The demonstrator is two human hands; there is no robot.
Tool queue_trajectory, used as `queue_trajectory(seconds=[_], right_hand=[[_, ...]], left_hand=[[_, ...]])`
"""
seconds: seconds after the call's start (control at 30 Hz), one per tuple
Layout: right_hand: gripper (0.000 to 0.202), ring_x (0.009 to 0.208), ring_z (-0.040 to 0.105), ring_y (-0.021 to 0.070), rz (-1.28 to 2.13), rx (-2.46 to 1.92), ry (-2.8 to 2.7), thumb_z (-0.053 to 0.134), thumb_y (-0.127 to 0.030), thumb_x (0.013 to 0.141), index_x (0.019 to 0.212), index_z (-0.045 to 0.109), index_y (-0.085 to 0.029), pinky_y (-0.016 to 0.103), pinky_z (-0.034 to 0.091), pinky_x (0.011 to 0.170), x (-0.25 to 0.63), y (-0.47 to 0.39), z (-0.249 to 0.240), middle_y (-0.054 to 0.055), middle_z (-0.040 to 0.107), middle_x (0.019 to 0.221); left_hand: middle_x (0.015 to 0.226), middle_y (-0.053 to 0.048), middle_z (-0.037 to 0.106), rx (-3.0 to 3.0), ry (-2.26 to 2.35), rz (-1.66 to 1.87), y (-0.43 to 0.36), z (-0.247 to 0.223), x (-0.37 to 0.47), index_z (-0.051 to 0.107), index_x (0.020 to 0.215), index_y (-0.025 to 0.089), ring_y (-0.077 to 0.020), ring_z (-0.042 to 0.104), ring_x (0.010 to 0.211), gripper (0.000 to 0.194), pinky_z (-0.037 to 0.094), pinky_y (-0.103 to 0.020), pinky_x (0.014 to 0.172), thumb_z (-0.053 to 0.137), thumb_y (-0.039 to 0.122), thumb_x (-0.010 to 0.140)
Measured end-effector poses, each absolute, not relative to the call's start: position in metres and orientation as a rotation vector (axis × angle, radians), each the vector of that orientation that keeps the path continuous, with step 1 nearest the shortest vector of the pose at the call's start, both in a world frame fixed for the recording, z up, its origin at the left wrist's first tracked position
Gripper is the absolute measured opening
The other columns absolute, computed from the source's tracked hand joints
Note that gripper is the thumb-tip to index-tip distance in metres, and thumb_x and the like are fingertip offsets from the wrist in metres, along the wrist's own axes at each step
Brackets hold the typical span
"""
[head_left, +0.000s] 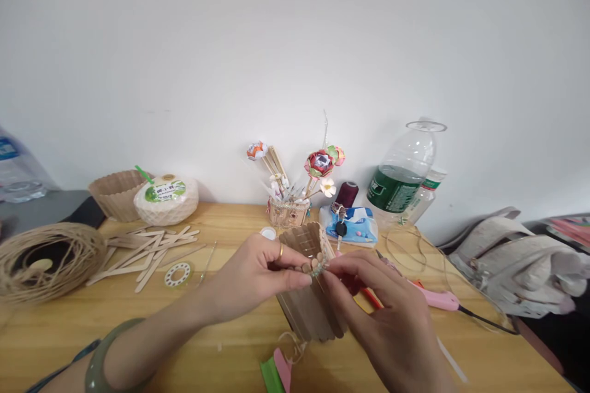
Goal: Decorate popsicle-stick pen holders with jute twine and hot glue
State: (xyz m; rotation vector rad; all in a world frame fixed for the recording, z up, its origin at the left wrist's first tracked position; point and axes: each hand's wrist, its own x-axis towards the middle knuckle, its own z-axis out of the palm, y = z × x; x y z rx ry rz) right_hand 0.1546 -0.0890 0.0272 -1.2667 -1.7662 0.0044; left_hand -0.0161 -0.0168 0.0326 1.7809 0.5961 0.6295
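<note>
A basket of wooden craft sticks (310, 313) stands tilted between my hands, its rounded stick ends along the edges. A small strip of light trim with greenish, glittery bits (317, 269) lies across its near rim. My left hand (251, 279) pinches the left end of this strip and the rim between thumb and fingers. At the right end, the thumb and fingertips of my right hand (380, 304) close on the strip. The fingertips hide part of the rim, and the exact make of the strip is too small to tell.
Loose craft sticks (150, 252), a tape roll (177, 274) and twine (50, 264) lie left. Behind are a flower-filled pot (288, 214), a wipes pack (350, 225) and a large bottle (399, 178). A pink glue gun (440, 299) and a bag (502, 264) are right.
</note>
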Motion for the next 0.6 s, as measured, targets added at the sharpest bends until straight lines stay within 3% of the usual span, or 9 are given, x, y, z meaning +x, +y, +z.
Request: queue_trajectory(seconds=[0.23,0.47,0.6], right_hand=[[0.013,0.056,0.059,0.0096,-0.079,-1.306,-1.782,0.055,-0.016,0.083,0.072,0.06,-0.021,0.019,0.049,0.052,0.153,-0.09,0.027,-0.002,0.063,0.066],[0.014,0.063,0.064,0.0161,-0.829,-1.171,-1.927,0.059,-0.008,0.08,0.088,0.06,-0.019,0.028,0.05,0.061,0.147,-0.096,0.018,0.004,0.069,0.073],[0.023,0.073,0.064,0.0159,-0.514,-1.036,-1.96,0.054,-0.005,0.082,0.101,0.062,-0.016,0.027,0.053,0.065,0.153,-0.096,0.022,0.007,0.069,0.083]], left_hand=[[0.071,-0.003,0.069,1.76,0.591,0.637,-0.019,0.034,-0.015,0.075,0.074,0.014,-0.0166,0.059,0.066,0.021,0.045,-0.024,0.061,0.06,0.028,0.08],[0.075,-0.002,0.072,1.681,0.56,0.632,-0.02,0.033,-0.014,0.076,0.086,0.017,-0.018,0.062,0.071,0.02,0.046,-0.025,0.068,0.06,0.026,0.079],[0.074,-0.002,0.071,1.606,0.536,0.651,-0.018,0.033,-0.015,0.076,0.082,0.016,-0.0162,0.06,0.068,0.019,0.044,-0.025,0.067,0.062,0.027,0.077]])
